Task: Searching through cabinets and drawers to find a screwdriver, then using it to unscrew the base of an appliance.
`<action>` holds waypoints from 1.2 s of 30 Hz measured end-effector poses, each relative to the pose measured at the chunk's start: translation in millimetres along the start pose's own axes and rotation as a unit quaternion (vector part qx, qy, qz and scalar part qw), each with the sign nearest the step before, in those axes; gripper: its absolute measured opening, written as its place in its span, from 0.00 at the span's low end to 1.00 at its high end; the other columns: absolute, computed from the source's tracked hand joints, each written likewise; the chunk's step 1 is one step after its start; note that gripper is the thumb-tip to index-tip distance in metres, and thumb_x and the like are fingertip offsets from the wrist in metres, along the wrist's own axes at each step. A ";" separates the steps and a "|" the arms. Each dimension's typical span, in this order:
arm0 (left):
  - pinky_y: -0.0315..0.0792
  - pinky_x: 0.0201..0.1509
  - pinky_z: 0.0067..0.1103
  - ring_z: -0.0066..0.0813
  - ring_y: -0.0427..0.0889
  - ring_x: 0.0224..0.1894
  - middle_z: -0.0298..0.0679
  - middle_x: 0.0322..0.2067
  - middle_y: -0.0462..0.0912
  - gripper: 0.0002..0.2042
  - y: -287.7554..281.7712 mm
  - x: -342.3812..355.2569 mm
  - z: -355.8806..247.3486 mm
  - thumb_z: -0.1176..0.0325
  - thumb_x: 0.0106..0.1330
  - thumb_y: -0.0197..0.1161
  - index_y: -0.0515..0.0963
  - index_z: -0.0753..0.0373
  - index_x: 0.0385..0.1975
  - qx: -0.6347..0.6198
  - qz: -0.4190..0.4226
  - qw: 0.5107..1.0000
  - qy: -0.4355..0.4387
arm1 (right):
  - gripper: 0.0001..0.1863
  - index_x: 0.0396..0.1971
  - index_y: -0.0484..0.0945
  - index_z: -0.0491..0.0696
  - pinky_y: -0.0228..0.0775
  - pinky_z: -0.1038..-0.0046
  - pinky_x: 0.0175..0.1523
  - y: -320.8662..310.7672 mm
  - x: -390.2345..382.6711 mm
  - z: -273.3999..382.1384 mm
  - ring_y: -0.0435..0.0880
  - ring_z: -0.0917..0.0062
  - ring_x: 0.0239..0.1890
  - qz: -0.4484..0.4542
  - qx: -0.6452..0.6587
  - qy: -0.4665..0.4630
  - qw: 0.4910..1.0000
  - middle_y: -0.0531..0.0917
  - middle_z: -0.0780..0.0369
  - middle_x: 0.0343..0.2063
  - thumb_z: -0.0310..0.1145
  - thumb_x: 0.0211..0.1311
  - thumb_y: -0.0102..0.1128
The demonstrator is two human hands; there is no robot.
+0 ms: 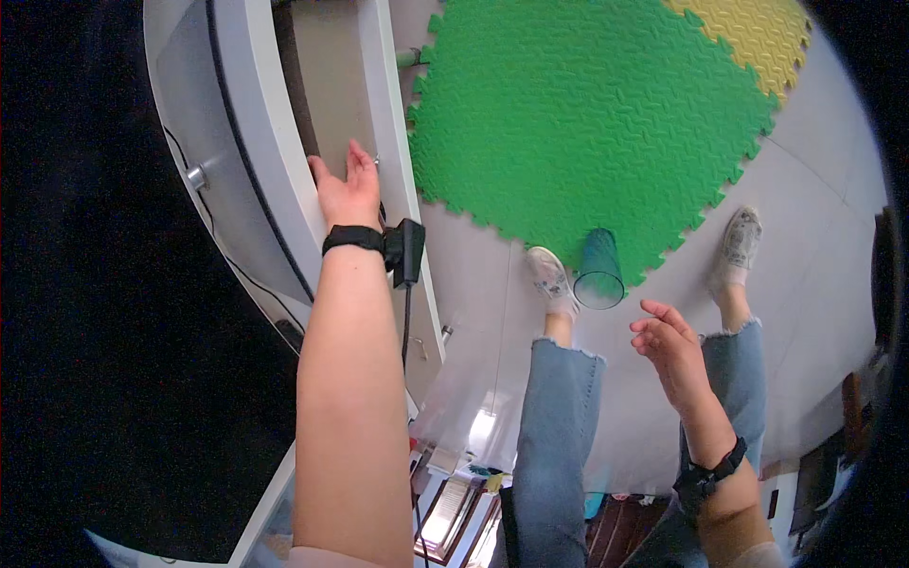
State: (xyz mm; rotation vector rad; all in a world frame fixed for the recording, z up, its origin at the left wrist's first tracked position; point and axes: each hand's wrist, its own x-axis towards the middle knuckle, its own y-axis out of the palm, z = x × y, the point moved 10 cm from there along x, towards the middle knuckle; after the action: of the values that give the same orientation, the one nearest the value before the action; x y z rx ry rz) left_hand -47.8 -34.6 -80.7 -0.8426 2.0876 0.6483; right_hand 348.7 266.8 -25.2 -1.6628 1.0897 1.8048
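Observation:
My left hand reaches into the open white drawer on the left. Its thumb and fingers are apart, and nothing shows in its palm. Whether the fingertips touch the drawer's inside or edge I cannot tell. My right hand hangs in the air above my right leg, fingers loosely bent and holding nothing. A tall blue-green glass vase is just beyond it, by the near corner of the green foam mat. Its round rim faces me.
A yellow foam mat joins the green one at the upper right. Pale floor tiles lie around my shoes. The white cabinet top runs along the left, with a dark cable. Below are framed items.

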 end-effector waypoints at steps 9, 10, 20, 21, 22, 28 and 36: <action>0.74 0.42 0.25 0.36 0.76 0.40 0.46 0.37 0.74 0.26 8.9 29.0 -13.8 0.55 0.57 0.64 0.67 0.69 0.46 -0.120 0.019 0.991 0.056 | 0.14 0.48 0.69 0.46 0.68 0.80 0.38 12.0 16.5 -11.2 0.77 0.80 0.29 -0.004 -0.029 0.006 1.000 0.80 0.62 0.32 0.28 0.62 0.47; 0.74 0.42 0.25 0.36 0.76 0.40 0.46 0.37 0.74 0.26 9.1 28.6 -11.8 0.55 0.57 0.64 0.67 0.69 0.46 -0.121 0.019 0.991 0.056 | 0.14 0.48 0.69 0.46 0.68 0.81 0.38 11.0 18.8 -13.9 0.78 0.80 0.29 -0.001 -0.033 0.007 0.999 0.80 0.62 0.32 0.28 0.62 0.47; 0.68 0.30 0.17 0.22 0.72 0.27 0.37 0.26 0.72 0.28 15.7 17.9 -8.0 0.57 0.59 0.62 0.63 0.73 0.49 -0.152 0.050 0.987 0.001 | 0.13 0.47 0.70 0.46 0.68 0.80 0.38 12.6 20.7 -15.9 0.77 0.80 0.29 0.010 -0.043 -0.003 0.999 0.80 0.62 0.32 0.28 0.62 0.46; 0.68 0.30 0.16 0.22 0.72 0.26 0.37 0.27 0.72 0.28 15.8 16.8 -9.0 0.57 0.59 0.62 0.62 0.73 0.50 -0.150 0.051 0.987 0.000 | 0.13 0.47 0.70 0.46 0.68 0.80 0.38 14.2 20.7 -15.5 0.77 0.80 0.29 0.012 -0.043 -0.004 0.999 0.80 0.62 0.32 0.28 0.62 0.46; 0.68 0.30 0.16 0.22 0.72 0.26 0.37 0.27 0.72 0.28 15.8 15.7 -9.8 0.57 0.59 0.62 0.62 0.73 0.50 -0.150 0.052 0.987 0.002 | 0.13 0.47 0.70 0.46 0.68 0.80 0.38 16.2 20.4 -15.6 0.77 0.80 0.30 0.014 -0.040 -0.001 0.999 0.80 0.62 0.32 0.28 0.62 0.46; 0.68 0.27 0.14 0.20 0.71 0.24 0.36 0.28 0.71 0.30 10.4 6.7 -2.1 0.57 0.57 0.65 0.62 0.73 0.51 -0.119 0.000 0.992 0.039 | 0.14 0.47 0.70 0.46 0.68 0.80 0.38 17.0 17.3 -12.4 0.77 0.80 0.30 0.011 -0.035 -0.005 0.999 0.80 0.62 0.32 0.28 0.62 0.46; 0.70 0.28 0.13 0.17 0.70 0.23 0.36 0.28 0.70 0.30 11.0 -16.2 22.5 0.56 0.56 0.66 0.63 0.75 0.47 -0.101 0.031 0.994 0.039 | 0.14 0.47 0.70 0.46 0.68 0.80 0.39 16.9 15.5 -13.2 0.78 0.80 0.30 0.019 -0.031 -0.008 0.999 0.80 0.62 0.33 0.29 0.62 0.48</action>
State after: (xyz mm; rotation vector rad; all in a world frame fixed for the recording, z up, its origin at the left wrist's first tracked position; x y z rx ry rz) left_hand -37.6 -6.6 -78.6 -0.9314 2.1500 0.8839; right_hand 341.1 243.7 -35.5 -1.6709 1.0759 1.8911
